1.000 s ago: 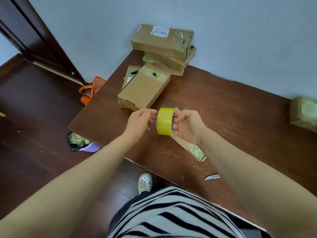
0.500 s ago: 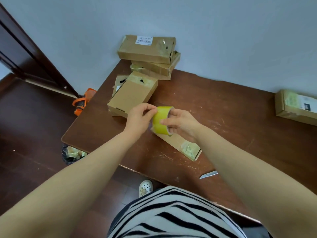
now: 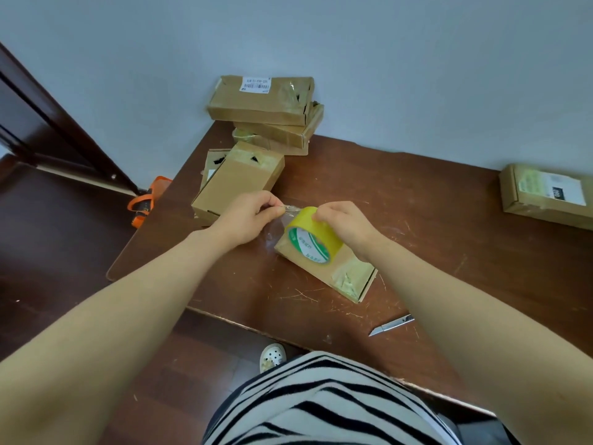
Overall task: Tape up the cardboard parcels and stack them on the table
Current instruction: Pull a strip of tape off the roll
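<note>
While a person in a striped top stands at a scratched brown table, both hands work above a flat cardboard parcel lying on the tabletop directly beneath them. Three more parcels sit stacked against the wall well beyond the hands, and a pile of two lies just beyond the left hand, while a single labelled parcel rests far out to the right of the right hand. The parcel under the hands runs on a diagonal, its long axis stretching from below the knuckles back toward the person's right, with its taped end pointing that way. The right hand grips a roll of yellow tape from above, fingers curled over its rim; the roll stands tilted on the parcel, its green-printed core facing the person. The left hand pinches the clear loose end of tape between thumb and fingertips, drawn out a short way from the roll. A small utility knife lies on the table nearer the person than the right hand.
</note>
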